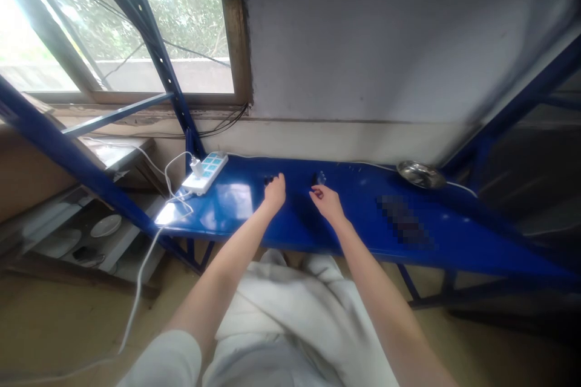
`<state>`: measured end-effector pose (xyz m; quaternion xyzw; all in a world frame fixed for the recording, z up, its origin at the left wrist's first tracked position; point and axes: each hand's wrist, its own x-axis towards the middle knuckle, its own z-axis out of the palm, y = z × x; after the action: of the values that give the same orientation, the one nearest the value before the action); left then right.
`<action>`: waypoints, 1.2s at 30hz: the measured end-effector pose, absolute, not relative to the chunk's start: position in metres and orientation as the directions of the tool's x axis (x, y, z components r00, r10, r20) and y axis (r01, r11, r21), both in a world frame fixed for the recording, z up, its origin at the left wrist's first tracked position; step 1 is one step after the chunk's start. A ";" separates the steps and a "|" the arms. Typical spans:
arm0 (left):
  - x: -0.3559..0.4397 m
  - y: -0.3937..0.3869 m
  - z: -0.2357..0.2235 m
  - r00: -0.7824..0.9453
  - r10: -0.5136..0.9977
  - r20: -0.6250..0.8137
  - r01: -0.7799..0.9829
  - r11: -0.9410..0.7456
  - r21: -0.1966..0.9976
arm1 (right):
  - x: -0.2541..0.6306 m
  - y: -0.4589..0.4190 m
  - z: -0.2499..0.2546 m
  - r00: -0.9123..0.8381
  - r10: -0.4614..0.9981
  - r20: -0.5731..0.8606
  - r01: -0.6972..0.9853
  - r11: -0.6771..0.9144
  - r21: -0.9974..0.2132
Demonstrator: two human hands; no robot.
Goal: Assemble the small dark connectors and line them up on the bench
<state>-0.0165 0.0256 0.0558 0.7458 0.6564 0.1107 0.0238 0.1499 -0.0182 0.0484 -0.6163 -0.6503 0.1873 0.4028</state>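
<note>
Over the middle of the blue table (pixel 290 224), my left hand (pixel 275 192) is closed, with fingers curled at a small black object (pixel 269 181). Its kind is too small to make out. A short way to the right, my right hand (pixel 328 202) has its fingers bent in a pinch. What they hold, if anything, cannot be made out. Just beyond those fingertips lies a small cluster of dark and clear pieces (pixel 321 178) on the tabletop. The two hands are apart from each other.
A white power strip (pixel 206 173) with a plugged-in charger lies at the table's left end, its cable (pixel 140 278) running to the floor. At the back right sits a shiny metal dish (pixel 421 174). A blurred dark patch (pixel 403 221) is nearer. Blue metal uprights (pixel 154 42) flank the table.
</note>
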 end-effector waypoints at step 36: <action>-0.046 0.006 0.020 -0.127 0.956 0.266 0.633 -0.128 0.763 | 0.070 0.063 0.013 -0.088 0.985 0.150 0.847 0.153 -0.510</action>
<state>-0.0456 0.0058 0.0200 0.6304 0.6301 0.4080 0.1975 0.0705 0.0628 0.0131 -0.6337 -0.7225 0.1480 0.2334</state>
